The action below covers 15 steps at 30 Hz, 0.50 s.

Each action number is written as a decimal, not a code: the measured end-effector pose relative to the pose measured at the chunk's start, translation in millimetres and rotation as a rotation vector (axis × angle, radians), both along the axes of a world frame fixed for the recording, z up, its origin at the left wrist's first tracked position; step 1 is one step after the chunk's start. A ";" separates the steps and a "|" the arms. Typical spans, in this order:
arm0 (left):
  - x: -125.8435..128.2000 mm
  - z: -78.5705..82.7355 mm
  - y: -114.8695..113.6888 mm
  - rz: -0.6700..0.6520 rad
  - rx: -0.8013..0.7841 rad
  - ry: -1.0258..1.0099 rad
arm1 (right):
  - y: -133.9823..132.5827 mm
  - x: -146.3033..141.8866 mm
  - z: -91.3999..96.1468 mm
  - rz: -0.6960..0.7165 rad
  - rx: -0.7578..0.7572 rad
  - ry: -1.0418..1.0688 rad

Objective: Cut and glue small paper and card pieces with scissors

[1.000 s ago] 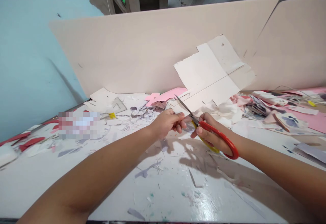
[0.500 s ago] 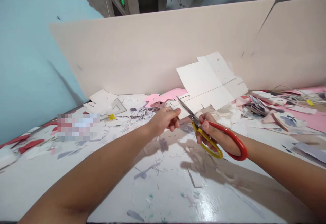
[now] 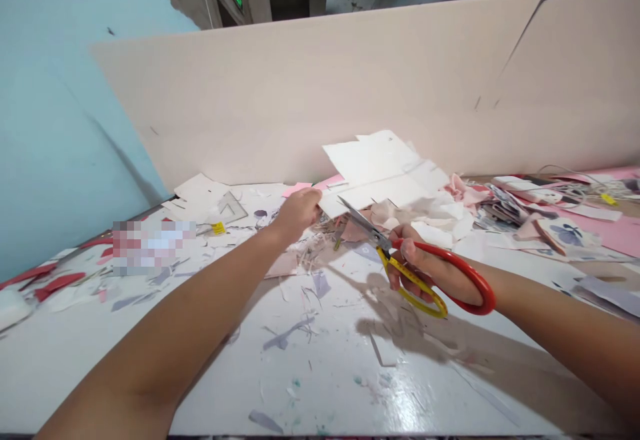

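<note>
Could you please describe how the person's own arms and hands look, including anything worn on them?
The left arm and right arm are bare where visible, with no sleeves or wristbands. The left hand and right hand wear no gloves. No rings show, though some fingers are partly hidden.

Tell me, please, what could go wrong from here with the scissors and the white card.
The scissors in the right hand point roughly toward the left hand, so a slip might nick it. The white card, held near one end, could bend or sag. Paper scraps litter the table, so loose bits might catch under the card.
</note>
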State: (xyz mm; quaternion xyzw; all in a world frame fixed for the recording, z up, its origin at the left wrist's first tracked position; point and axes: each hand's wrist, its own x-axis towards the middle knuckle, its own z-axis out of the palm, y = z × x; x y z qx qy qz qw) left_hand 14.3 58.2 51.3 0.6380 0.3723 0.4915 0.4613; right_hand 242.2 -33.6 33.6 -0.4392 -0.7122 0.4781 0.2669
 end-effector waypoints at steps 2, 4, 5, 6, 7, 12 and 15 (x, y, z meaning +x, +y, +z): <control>-9.7 2.5 8.6 0.003 -0.026 -0.031 | 2.2 3.7 -4.3 0.001 -0.001 -0.007; -14.8 3.2 13.8 0.008 -0.059 -0.047 | 5.4 6.7 -7.4 -0.004 0.021 0.006; -14.7 2.7 14.6 0.015 -0.077 -0.059 | 6.9 7.7 -7.9 -0.014 0.035 0.018; -12.8 1.7 14.3 0.027 -0.093 -0.074 | 7.9 8.2 -7.6 -0.029 0.046 0.030; -9.5 0.2 13.1 0.041 -0.109 -0.091 | 8.3 8.3 -6.8 -0.051 0.055 0.040; 14.0 -11.3 -0.8 0.123 -0.187 -0.167 | 2.8 3.7 -2.1 -0.088 0.034 -0.068; 25.1 -19.3 -10.3 0.144 -0.217 -0.187 | -1.6 -1.2 -3.7 -0.125 0.088 -0.137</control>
